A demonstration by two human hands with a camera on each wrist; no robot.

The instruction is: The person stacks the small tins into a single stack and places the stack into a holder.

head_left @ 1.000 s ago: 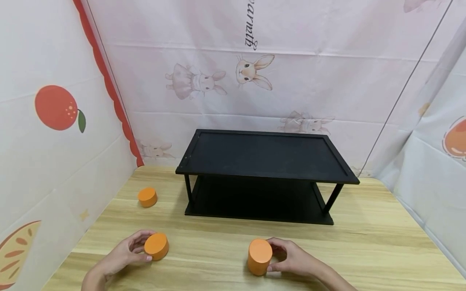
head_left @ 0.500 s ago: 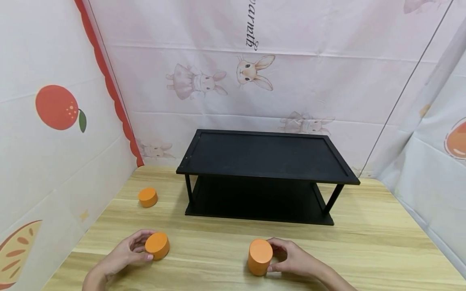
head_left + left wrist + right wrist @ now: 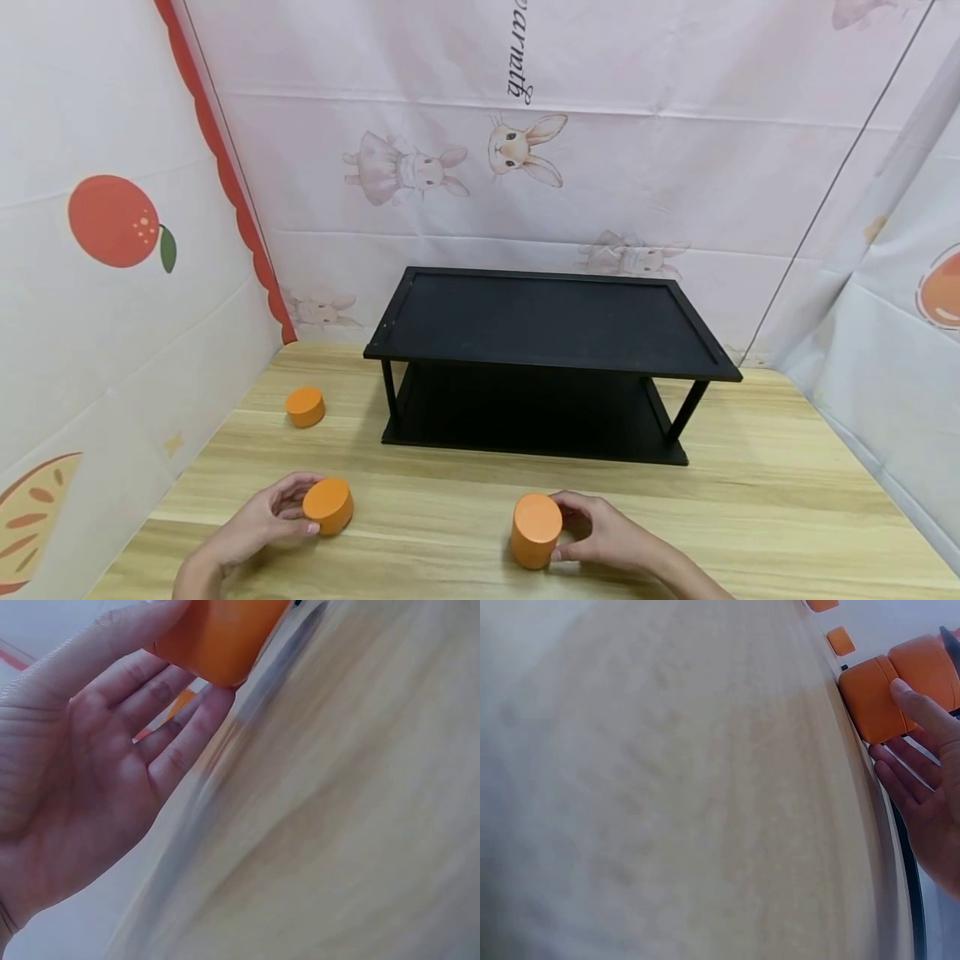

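My left hand (image 3: pixel 262 523) holds a short orange cylinder block (image 3: pixel 328 505) at the front left, thumb on the near side and fingers behind. In the left wrist view this block (image 3: pixel 225 641) sits at the fingertips. Whether it touches the table cannot be told. At front centre, my right hand (image 3: pixel 600 533) grips an upright orange cylinder stack (image 3: pixel 536 531) from its right side. The right wrist view shows a lower orange block (image 3: pixel 871 701) and an upper orange block (image 3: pixel 924 667) with a seam between them; the thumb lies across near that seam.
Another short orange cylinder block (image 3: pixel 304 407) lies farther back on the left of the wooden table (image 3: pixel 420 533). A black two-tier shelf (image 3: pixel 555 321) stands at the back centre, on thin posts. Printed cloth walls (image 3: pixel 465 208) enclose the back and sides.
My left hand and its orange block have shifted slightly right and away from me. The right hand and its stack stay in place.
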